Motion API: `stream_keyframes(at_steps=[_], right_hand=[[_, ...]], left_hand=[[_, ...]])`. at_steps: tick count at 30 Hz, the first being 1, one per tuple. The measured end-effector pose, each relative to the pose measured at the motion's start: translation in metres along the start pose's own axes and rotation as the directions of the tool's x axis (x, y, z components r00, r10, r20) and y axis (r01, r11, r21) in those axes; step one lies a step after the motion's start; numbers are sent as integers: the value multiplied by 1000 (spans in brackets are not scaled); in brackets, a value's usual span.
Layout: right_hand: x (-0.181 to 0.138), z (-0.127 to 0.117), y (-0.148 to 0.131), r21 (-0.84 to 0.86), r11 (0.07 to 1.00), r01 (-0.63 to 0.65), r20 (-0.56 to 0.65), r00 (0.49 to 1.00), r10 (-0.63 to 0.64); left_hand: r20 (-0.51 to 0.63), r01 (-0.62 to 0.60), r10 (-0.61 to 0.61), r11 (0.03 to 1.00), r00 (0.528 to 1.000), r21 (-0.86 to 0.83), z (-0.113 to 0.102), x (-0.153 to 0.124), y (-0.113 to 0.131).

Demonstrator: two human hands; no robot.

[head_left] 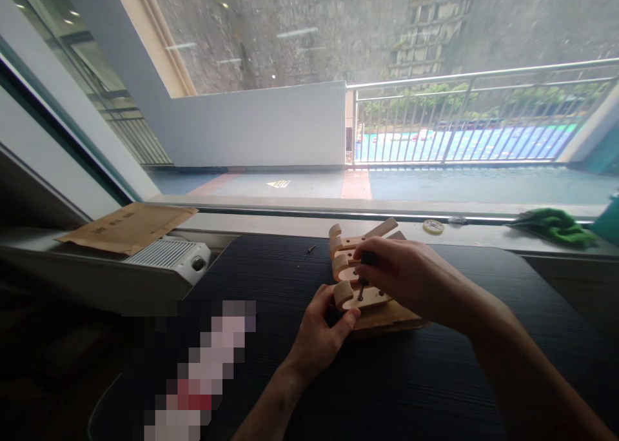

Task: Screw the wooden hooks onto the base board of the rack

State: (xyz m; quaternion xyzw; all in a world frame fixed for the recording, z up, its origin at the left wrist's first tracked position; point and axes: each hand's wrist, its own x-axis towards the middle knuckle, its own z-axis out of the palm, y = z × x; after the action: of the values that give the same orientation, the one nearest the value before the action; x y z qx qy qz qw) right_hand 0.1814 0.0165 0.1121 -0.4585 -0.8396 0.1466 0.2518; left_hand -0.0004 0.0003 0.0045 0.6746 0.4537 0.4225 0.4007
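A pale wooden assembly of several hook-ended strips rests on a flat wooden board on the black table. My left hand is closed on the near left end of the assembly, thumb in front by the nearest hook. In my right hand is a screwdriver with a dark handle, held nearly upright in a pinch. Its tip meets the nearest strip at a hole or screw head; I cannot tell which. Other dark holes or screws dot the strips. My right hand hides part of the strips behind it.
A loose screw lies on the table left of the assembly. On the sill are a tape roll and a green cloth. A brown envelope lies over a white vented unit. A pixelated strip covers the table's left.
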Motion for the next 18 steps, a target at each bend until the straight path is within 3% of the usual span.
stream_keyframes(at_steps=[7,14,18], right_hand=[[2,3,6,-59,994,-96,-59,994,93],[-1,1,0,-24,999,25,-40,999,-26],[1,1,3,-34,999,-14,-28,1000,13]], left_hand=[[-4,-6,6,1000,1000,3,0,0,-1],[3,-18,18,1000,1000,-4,1,0,-3],[3,-14,14,1000,1000,1,0,0,-3]])
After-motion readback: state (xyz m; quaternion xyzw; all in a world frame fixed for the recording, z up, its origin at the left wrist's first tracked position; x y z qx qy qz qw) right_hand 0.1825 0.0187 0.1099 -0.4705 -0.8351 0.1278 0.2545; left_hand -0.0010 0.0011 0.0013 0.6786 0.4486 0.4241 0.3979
